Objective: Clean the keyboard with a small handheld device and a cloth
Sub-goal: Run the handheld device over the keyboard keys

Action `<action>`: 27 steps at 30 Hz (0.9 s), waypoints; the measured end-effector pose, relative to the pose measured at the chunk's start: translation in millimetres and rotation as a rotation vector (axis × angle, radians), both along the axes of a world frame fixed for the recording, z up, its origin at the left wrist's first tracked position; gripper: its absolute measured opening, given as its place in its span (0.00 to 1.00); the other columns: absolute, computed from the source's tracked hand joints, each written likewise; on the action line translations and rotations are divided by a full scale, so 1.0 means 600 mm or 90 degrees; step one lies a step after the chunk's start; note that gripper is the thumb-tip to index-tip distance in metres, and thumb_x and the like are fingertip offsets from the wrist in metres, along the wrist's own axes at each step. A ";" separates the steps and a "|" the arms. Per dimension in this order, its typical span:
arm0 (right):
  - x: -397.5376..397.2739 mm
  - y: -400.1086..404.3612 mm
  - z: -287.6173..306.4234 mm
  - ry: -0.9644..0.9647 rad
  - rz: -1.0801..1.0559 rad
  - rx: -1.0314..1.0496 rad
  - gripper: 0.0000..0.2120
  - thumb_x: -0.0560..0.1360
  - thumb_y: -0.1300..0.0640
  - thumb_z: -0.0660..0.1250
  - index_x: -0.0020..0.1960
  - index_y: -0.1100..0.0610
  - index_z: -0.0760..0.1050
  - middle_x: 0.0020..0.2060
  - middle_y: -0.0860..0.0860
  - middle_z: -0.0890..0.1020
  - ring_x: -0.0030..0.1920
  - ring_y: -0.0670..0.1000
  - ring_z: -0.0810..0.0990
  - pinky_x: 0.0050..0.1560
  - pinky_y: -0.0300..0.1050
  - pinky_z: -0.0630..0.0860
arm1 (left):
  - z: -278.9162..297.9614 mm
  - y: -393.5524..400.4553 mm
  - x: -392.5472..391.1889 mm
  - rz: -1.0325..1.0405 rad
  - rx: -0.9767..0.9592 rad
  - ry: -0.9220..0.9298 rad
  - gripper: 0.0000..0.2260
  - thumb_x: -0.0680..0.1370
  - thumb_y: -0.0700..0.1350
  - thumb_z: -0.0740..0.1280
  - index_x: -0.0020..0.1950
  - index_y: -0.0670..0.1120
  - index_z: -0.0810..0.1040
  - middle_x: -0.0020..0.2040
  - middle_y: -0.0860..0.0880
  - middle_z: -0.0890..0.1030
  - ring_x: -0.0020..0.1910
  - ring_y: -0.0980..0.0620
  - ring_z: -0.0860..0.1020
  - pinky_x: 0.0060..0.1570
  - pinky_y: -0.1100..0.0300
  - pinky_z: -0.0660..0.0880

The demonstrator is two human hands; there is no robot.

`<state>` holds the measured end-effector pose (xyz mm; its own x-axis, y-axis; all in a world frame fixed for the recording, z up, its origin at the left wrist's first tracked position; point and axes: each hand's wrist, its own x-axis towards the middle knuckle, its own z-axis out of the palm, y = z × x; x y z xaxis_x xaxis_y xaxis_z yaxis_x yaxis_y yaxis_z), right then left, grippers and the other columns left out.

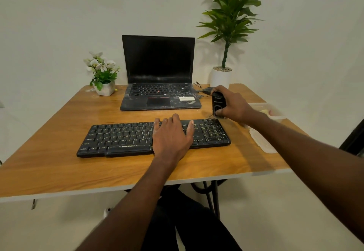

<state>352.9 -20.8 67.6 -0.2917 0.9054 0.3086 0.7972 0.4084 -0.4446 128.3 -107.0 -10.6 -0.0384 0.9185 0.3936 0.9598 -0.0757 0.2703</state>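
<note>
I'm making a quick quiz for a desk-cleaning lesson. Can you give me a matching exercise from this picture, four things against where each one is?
Things:
1. keyboard
2. handheld device
3. laptop
4. small flower pot

Places:
A. far left corner of the table
B. gripped by the right hand
C. under the flat left hand
D. open at the back, screen dark

Pairs: 1-C, 2-B, 3-D, 4-A

wall (59, 14): plain white | table (59, 172): wooden | floor (275, 211): pale
</note>
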 end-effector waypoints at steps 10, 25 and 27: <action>0.003 -0.003 0.030 -0.119 -0.084 -0.077 0.37 0.69 0.63 0.79 0.72 0.51 0.65 0.62 0.60 0.78 0.59 0.60 0.79 0.47 0.47 0.77 | 0.001 -0.002 0.002 0.014 0.002 0.004 0.30 0.87 0.65 0.47 0.66 0.44 0.75 0.59 0.45 0.84 0.65 0.46 0.80 0.82 0.42 0.53; -0.040 -0.020 0.028 0.064 -0.160 -0.089 0.36 0.69 0.65 0.79 0.70 0.54 0.66 0.59 0.59 0.78 0.58 0.60 0.79 0.52 0.58 0.83 | 0.001 -0.001 0.003 0.015 0.012 0.004 0.29 0.87 0.65 0.47 0.65 0.44 0.75 0.58 0.44 0.85 0.65 0.45 0.80 0.83 0.43 0.51; -0.045 -0.017 0.010 0.050 -0.200 -0.066 0.35 0.69 0.63 0.79 0.70 0.53 0.66 0.60 0.59 0.79 0.57 0.61 0.80 0.55 0.58 0.82 | 0.001 -0.002 0.004 0.014 0.006 0.002 0.29 0.87 0.65 0.47 0.65 0.44 0.75 0.58 0.44 0.85 0.64 0.45 0.80 0.83 0.42 0.51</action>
<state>325.9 -30.8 73.4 0.0267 0.9749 0.2212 0.8385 0.0986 -0.5358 130.6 -108.3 -9.8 -0.0581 0.9134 0.4029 0.9620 -0.0566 0.2672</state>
